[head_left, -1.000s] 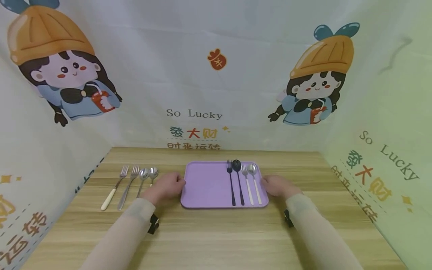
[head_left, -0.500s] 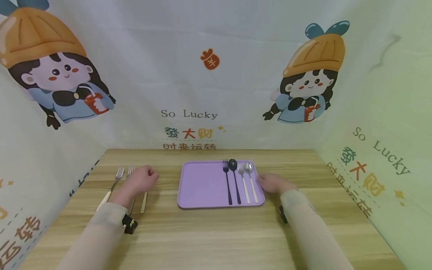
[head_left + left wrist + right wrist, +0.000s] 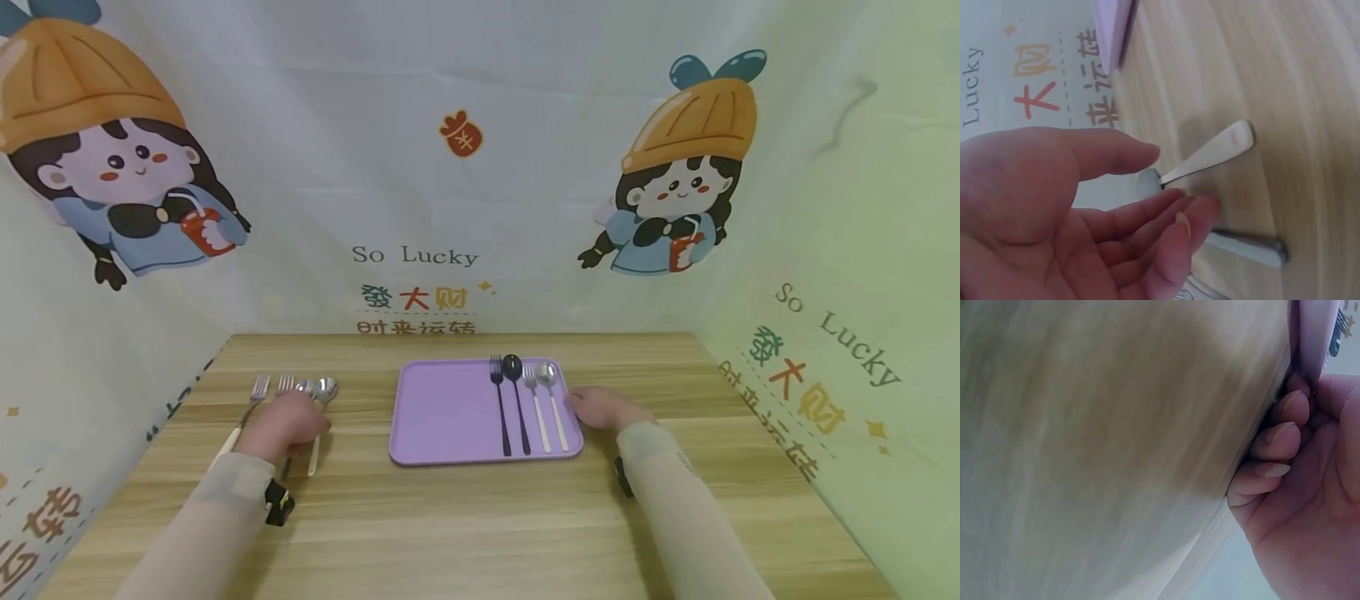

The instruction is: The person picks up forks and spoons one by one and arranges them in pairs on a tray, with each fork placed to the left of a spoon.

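Note:
My left hand (image 3: 285, 423) hovers over the cutlery on the left of the table. In the left wrist view its thumb and fingers are apart, with a white-handled spoon (image 3: 1216, 150) just beyond the gap. A metal handle (image 3: 1250, 248) lies under the fingers. At the purple tray (image 3: 442, 412), my right hand (image 3: 603, 407) pinches the right rim, fingers curled beneath it and thumb above. On the tray's right side lie a black fork (image 3: 503, 417), a black spoon (image 3: 513, 367), a white-handled fork (image 3: 539, 417) and a white-handled spoon (image 3: 547, 375).
Left of the tray, a white-handled fork (image 3: 260, 387), a metal fork (image 3: 286, 383) and another spoon (image 3: 305, 386) lie partly behind the left hand. The wooden table (image 3: 465, 533) ends at a printed cloth backdrop (image 3: 525, 225), which also hangs at both sides.
My left hand has let go of the tray's left rim, moved left to the cutlery, and its fingers have lowered toward the spoons. The right hand stays at the right rim.

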`<state>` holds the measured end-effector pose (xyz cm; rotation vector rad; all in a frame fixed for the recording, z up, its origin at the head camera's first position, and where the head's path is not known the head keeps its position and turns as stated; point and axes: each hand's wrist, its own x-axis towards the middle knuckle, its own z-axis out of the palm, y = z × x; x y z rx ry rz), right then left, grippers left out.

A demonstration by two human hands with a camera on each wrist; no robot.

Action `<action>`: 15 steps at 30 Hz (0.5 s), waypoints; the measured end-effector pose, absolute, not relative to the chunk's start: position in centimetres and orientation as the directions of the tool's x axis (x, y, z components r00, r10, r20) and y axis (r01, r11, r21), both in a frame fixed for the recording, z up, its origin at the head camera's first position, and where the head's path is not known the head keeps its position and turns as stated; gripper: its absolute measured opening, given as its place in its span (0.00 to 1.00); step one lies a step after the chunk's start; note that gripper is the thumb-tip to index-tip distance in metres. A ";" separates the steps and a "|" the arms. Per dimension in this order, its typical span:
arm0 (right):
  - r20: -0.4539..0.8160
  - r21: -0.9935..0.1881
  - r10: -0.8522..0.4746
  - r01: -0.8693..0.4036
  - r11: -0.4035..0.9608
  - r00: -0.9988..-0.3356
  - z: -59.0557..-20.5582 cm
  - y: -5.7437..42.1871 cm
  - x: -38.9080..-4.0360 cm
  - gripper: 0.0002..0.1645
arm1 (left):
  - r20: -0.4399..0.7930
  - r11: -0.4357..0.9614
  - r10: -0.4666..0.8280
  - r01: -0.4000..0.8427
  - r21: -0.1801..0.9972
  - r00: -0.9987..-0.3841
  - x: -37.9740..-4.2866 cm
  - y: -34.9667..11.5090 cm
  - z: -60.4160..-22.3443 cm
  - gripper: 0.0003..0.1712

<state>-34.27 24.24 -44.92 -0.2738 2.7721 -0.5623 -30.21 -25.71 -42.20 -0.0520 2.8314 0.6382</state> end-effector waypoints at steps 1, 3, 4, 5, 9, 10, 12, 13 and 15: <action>-0.252 -0.404 -0.243 -0.126 0.906 -0.937 -44.9 24.2 -34.2 0.37 | -0.250 0.901 0.010 -0.099 0.422 -0.968 -30.2 -25.7 -42.2 0.15; -0.251 -0.400 -0.246 -0.131 0.907 -0.936 -44.9 24.1 -34.2 0.37 | -0.261 0.899 -0.006 -0.120 0.422 -0.965 -30.1 -25.7 -42.3 0.14; -0.250 -0.401 -0.248 -0.134 0.906 -0.936 -44.9 24.0 -34.2 0.37 | -0.262 0.900 -0.009 -0.122 0.418 -0.965 -30.2 -25.7 -42.4 0.13; -0.248 -0.398 -0.251 -0.138 0.907 -0.936 -44.9 24.0 -34.2 0.37 | -0.263 0.898 -0.015 -0.128 0.421 -0.965 -30.3 -25.7 -42.6 0.11; -0.250 -0.398 -0.246 -0.132 0.908 -0.937 -45.0 24.0 -34.3 0.37 | -0.269 0.894 -0.026 -0.143 0.425 -0.963 -31.8 -26.4 -44.4 0.08; -0.251 -0.402 -0.244 -0.128 0.907 -0.937 -45.0 24.1 -34.2 0.36 | -0.273 0.893 -0.032 -0.150 0.425 -0.961 -32.0 -26.4 -44.6 0.08; -0.257 -0.407 -0.234 -0.115 0.906 -0.938 -44.9 24.1 -34.2 0.37 | -0.276 0.887 -0.044 -0.165 0.432 -0.960 -32.4 -26.2 -44.8 0.09; -0.259 -0.411 -0.229 -0.108 0.905 -0.938 -44.8 24.1 -34.1 0.37 | -0.272 0.885 -0.044 -0.164 0.436 -0.961 -32.5 -26.1 -44.9 0.09; -0.264 -0.410 -0.226 -0.103 0.906 -0.938 -44.8 24.1 -34.1 0.37 | -0.261 0.879 -0.042 -0.160 0.450 -0.965 -32.5 -25.9 -44.8 0.08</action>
